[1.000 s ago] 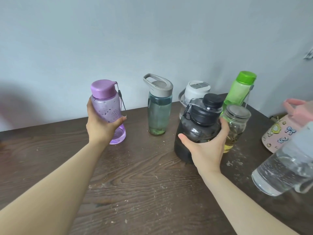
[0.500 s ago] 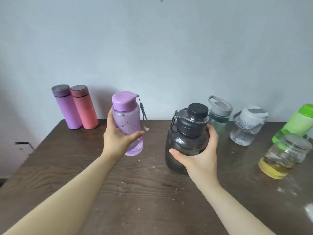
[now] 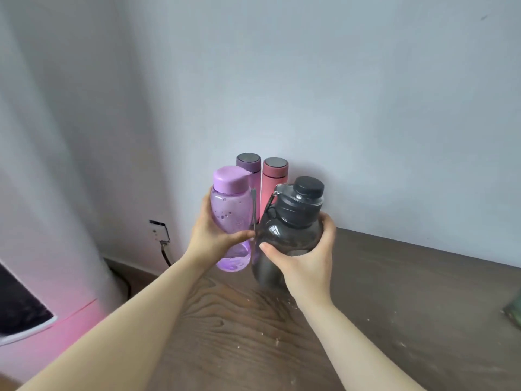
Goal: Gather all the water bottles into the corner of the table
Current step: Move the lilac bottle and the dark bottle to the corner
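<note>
My left hand (image 3: 210, 235) grips a clear purple bottle (image 3: 231, 210) with a lilac cap, held upright above the table's far left corner. My right hand (image 3: 304, 258) holds a dark smoky jug-shaped bottle (image 3: 290, 224) with a black cap, right beside the purple one and touching it. Directly behind them, against the wall, stand a purple flask (image 3: 249, 165) and a pink flask (image 3: 272, 179), both partly hidden by the held bottles.
The dark wooden table (image 3: 394, 306) stretches to the right, dusted with pale crumbs. A greenish object (image 3: 514, 311) shows at the right edge. Left of the table are a wall socket with a cable (image 3: 159, 232), a white curtain and a pink surface.
Both hands have carried their bottles leftwards to the corner by the two flasks. The view has swung left, and the other bottles have dropped out of sight.
</note>
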